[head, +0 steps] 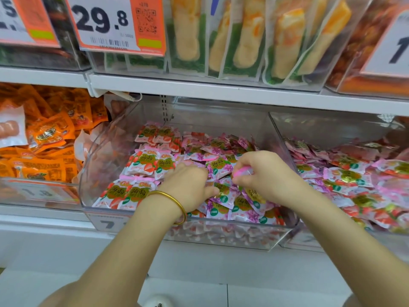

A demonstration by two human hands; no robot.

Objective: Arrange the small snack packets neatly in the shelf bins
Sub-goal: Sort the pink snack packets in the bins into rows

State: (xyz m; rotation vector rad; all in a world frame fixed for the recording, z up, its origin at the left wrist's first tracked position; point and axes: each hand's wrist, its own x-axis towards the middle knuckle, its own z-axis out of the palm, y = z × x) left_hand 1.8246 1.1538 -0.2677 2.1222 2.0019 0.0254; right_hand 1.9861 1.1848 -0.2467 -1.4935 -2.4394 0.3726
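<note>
Shelf bin (88,196) of clear plastic holds the snack packets (141,165); both hands inside, right hand (263,173) pinching a pink packet (241,172), left hand (188,187) flat on the pile beside it.

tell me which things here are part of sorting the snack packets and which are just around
In the job: left hand, right hand, pink packets, clear middle bin.

Just around: orange packets, price tag, green-and-yellow pouches, gold bangle.
</note>
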